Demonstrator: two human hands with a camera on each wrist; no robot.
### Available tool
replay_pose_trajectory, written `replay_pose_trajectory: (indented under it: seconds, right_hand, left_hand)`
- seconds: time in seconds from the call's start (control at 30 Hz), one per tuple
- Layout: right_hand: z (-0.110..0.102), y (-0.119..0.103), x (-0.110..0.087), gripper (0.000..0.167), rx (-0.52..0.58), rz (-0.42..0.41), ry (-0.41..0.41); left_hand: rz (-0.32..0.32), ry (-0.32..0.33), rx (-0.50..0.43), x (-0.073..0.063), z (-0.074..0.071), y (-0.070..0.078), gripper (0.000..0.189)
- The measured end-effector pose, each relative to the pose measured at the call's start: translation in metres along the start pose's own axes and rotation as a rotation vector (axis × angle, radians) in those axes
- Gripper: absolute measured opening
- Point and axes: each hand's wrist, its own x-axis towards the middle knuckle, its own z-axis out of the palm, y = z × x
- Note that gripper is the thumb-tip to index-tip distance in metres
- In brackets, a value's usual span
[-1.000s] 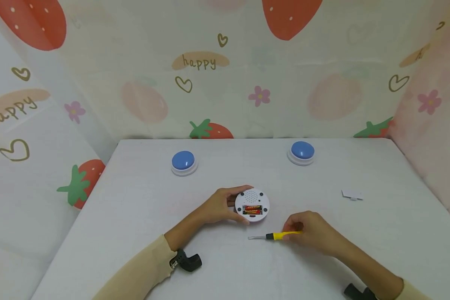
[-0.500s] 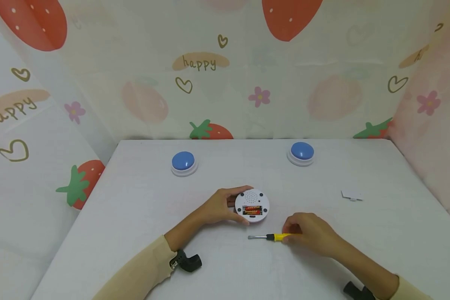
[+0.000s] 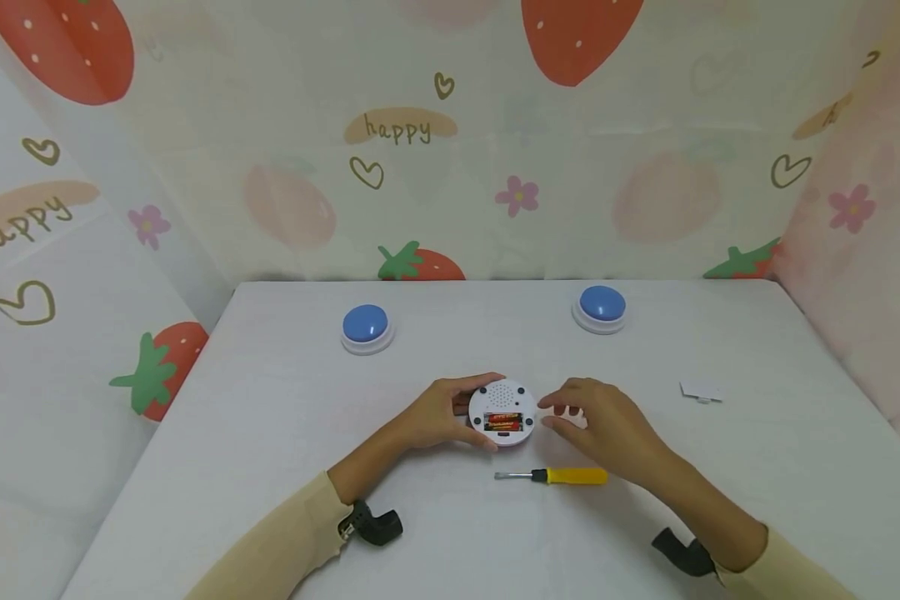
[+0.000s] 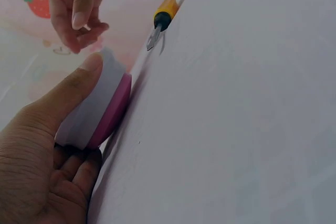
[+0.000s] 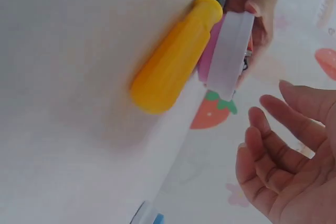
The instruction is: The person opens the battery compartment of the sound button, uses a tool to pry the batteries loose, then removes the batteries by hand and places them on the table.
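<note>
My left hand point(image 3: 437, 414) grips a round push button point(image 3: 501, 393) by its left side, thumb and fingers on its rim. Its white underside faces up, with the battery compartment uncovered and red-and-black batteries point(image 3: 504, 422) inside. Below the white body, the pink dome point(image 4: 113, 114) faces the table in the left wrist view. My right hand point(image 3: 607, 423) hovers just right of the button, fingers loosely bent and holding nothing. A screwdriver point(image 3: 576, 476) with a yellow handle lies on the table in front of the button, its tip to the left.
Two blue push buttons, one at back left point(image 3: 365, 322) and one at back right point(image 3: 602, 303), stand dome up on the white table point(image 3: 270, 367). A small white battery cover point(image 3: 701, 392) lies on the right. Strawberry-print cloth point(image 3: 570, 217) rises behind the table.
My right hand has let go of the screwdriver, leaving it on the table, and has moved up and left to the button. My left hand keeps its hold on the button.
</note>
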Motion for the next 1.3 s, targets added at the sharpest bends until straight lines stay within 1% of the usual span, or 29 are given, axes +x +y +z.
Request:
replay_pose_trajectory:
  seconds: [0.2,0.33,0.53,0.7,0.8,0.97,1.13,1.3]
  right_hand:
    - [0.002,-0.004,0.013,0.027,-0.061,-0.037,0.035]
    - [0.002,-0.003,0.018,0.030,-0.084,-0.057,0.031]
    - [0.005,-0.002,0.020,0.027,-0.092,-0.058,-0.001]
    - [0.013,0.000,0.020,0.023,-0.127,-0.113,-0.018]
    - [0.017,0.000,0.021,0.022,-0.160,-0.151,-0.009]
    - [0.021,-0.004,0.021,0.018,-0.215,-0.179,0.007]
    - [0.023,-0.010,0.021,0.016,-0.275,-0.202,0.039]
    - [0.024,-0.015,0.022,0.015,-0.395,-0.242,0.043]
  left_hand:
    - [0.005,-0.009,0.004,0.002,0.001,0.003,0.093]
    - [0.006,-0.012,-0.012,0.003,0.001,0.003,0.093]
    - [0.015,-0.016,-0.022,0.005,0.001,0.002,0.093]
    - [0.013,-0.020,-0.021,0.004,0.002,0.002,0.093]
    - [0.005,-0.015,-0.007,0.003,0.002,0.001,0.093]
    - [0.004,-0.010,0.001,0.003,0.002,0.001,0.093]
    - [0.001,-0.001,-0.001,0.001,0.001,0.001,0.093]
    - [-0.002,-0.001,-0.020,0.000,0.000,0.001,0.093]
